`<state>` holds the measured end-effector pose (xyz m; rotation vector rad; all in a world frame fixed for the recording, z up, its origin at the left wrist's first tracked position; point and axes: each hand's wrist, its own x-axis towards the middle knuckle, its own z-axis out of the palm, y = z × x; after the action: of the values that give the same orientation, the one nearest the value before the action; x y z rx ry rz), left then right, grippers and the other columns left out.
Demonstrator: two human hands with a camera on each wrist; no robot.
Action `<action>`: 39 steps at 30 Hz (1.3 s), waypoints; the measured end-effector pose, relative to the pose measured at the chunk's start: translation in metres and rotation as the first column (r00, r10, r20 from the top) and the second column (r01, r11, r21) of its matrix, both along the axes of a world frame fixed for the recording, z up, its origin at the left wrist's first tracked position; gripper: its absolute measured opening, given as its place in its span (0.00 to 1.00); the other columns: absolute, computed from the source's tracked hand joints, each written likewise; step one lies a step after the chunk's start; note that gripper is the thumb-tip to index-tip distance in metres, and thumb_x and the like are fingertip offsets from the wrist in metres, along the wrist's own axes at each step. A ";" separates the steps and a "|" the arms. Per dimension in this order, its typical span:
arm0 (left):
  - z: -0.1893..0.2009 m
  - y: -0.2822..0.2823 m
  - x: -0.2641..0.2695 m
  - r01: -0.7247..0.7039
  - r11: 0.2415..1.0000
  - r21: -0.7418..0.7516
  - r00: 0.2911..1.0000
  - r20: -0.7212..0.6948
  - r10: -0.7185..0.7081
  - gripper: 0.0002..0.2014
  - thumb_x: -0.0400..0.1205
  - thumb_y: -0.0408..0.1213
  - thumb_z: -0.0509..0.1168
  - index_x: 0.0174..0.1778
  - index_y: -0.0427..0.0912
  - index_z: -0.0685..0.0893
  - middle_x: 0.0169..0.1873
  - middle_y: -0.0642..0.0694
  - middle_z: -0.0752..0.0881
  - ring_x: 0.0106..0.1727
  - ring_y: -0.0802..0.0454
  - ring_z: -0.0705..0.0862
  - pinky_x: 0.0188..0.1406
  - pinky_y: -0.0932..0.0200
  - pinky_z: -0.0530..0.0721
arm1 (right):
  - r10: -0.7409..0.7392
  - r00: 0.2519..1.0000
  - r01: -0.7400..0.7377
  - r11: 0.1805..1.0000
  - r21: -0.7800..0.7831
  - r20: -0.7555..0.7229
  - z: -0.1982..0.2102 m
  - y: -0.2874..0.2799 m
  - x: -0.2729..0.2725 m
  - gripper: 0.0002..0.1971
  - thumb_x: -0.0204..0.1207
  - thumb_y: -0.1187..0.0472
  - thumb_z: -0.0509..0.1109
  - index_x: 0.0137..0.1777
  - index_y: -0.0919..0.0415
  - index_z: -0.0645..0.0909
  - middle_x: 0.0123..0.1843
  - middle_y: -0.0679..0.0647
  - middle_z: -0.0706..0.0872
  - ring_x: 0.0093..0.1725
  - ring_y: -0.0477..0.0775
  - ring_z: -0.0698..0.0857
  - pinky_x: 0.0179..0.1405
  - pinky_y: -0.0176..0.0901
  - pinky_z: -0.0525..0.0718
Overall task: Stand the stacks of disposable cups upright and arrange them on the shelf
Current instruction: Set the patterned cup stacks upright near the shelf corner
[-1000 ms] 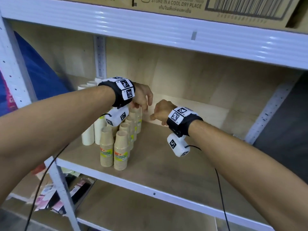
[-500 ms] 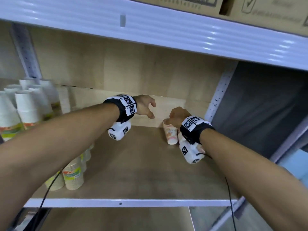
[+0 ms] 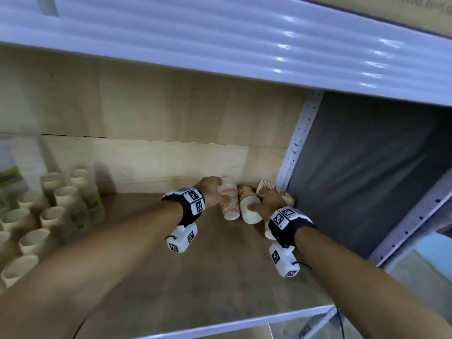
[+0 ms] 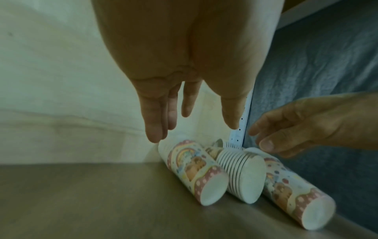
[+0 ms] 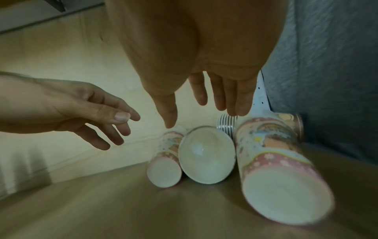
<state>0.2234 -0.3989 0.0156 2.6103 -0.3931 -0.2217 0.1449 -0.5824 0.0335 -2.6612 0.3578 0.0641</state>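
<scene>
Both hands open, fingers extended: left hand (image 4: 184,67) above the leftmost of 3 toppled cup stacks (image 4: 194,171); right hand (image 5: 204,64) above the middle stack (image 5: 206,155), at the shelf's (image 3: 220,285) back corner.

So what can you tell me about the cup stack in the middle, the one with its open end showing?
The middle stack of white paper cups lies on its side on the wooden shelf, near the back right corner. Its open mouth faces forward, showing a plain white inside, and many thin nested rims line up behind it. It lies squeezed between two pink cartoon-print cup stacks, which look to touch it on both sides. Both open hands hover just above; neither grips it.
</scene>
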 end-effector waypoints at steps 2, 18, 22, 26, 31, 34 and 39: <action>-0.013 -0.005 0.004 -0.041 0.999 -0.026 0.999 -0.008 0.041 0.38 0.74 0.57 0.73 0.77 0.43 0.73 0.70 0.42 0.80 0.67 0.44 0.81 0.66 0.52 0.80 | -0.008 1.000 0.008 1.000 0.021 0.001 -0.016 -0.008 0.016 0.34 0.61 0.40 0.71 0.66 0.55 0.77 0.64 0.58 0.83 0.61 0.60 0.83 0.64 0.55 0.80; -0.063 -0.028 0.022 -0.146 0.947 -0.287 0.979 -0.180 0.096 0.23 0.69 0.58 0.76 0.51 0.46 0.82 0.50 0.47 0.89 0.47 0.50 0.87 0.48 0.51 0.88 | 0.110 0.994 -0.110 0.989 -0.095 -0.005 -0.004 0.015 0.023 0.16 0.75 0.42 0.65 0.59 0.48 0.76 0.59 0.49 0.80 0.66 0.58 0.78 0.64 0.47 0.70; -0.061 -0.031 0.015 -0.192 0.907 -0.375 0.961 -0.258 0.098 0.40 0.66 0.59 0.79 0.67 0.41 0.72 0.58 0.46 0.82 0.57 0.47 0.83 0.54 0.51 0.84 | 0.085 0.996 -0.085 0.986 -0.141 -0.003 0.003 0.016 0.016 0.31 0.71 0.33 0.66 0.69 0.48 0.68 0.69 0.54 0.74 0.75 0.61 0.69 0.77 0.63 0.63; -0.066 -0.035 0.023 -0.251 0.879 -0.405 0.940 -0.318 0.122 0.55 0.50 0.65 0.80 0.69 0.42 0.69 0.60 0.45 0.83 0.59 0.47 0.84 0.57 0.45 0.87 | 0.021 0.994 -0.021 1.000 0.002 -0.109 -0.007 0.016 0.026 0.35 0.62 0.33 0.71 0.65 0.51 0.70 0.71 0.59 0.76 0.73 0.67 0.74 0.74 0.65 0.70; -0.067 -0.036 0.025 -0.259 0.884 -0.389 0.928 -0.354 0.116 0.58 0.58 0.55 0.83 0.81 0.43 0.60 0.69 0.44 0.78 0.64 0.43 0.81 0.52 0.50 0.87 | -0.040 0.991 0.052 0.994 0.097 -0.128 -0.016 0.018 0.037 0.32 0.65 0.40 0.76 0.64 0.57 0.73 0.66 0.60 0.80 0.67 0.66 0.79 0.67 0.59 0.78; -0.067 -0.036 0.024 -0.260 0.891 -0.371 0.924 -0.365 0.118 0.54 0.66 0.46 0.82 0.82 0.42 0.56 0.70 0.43 0.76 0.64 0.43 0.80 0.50 0.50 0.88 | -0.078 0.989 0.094 0.987 0.129 -0.127 -0.022 0.016 0.042 0.35 0.68 0.45 0.78 0.70 0.62 0.72 0.69 0.62 0.78 0.67 0.66 0.80 0.66 0.57 0.80; -0.070 -0.038 0.025 -0.292 0.880 -0.376 0.915 -0.377 0.142 0.60 0.66 0.44 0.82 0.85 0.45 0.47 0.75 0.42 0.71 0.68 0.40 0.78 0.49 0.49 0.88 | -0.071 0.991 0.086 0.987 0.138 -0.112 -0.026 0.014 0.040 0.34 0.71 0.45 0.74 0.72 0.60 0.67 0.72 0.62 0.75 0.71 0.67 0.76 0.71 0.59 0.75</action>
<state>0.2486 -0.4367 -0.0546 2.1066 -0.0109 -0.4468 0.1851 -0.5680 0.0078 -2.5053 0.4747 0.2005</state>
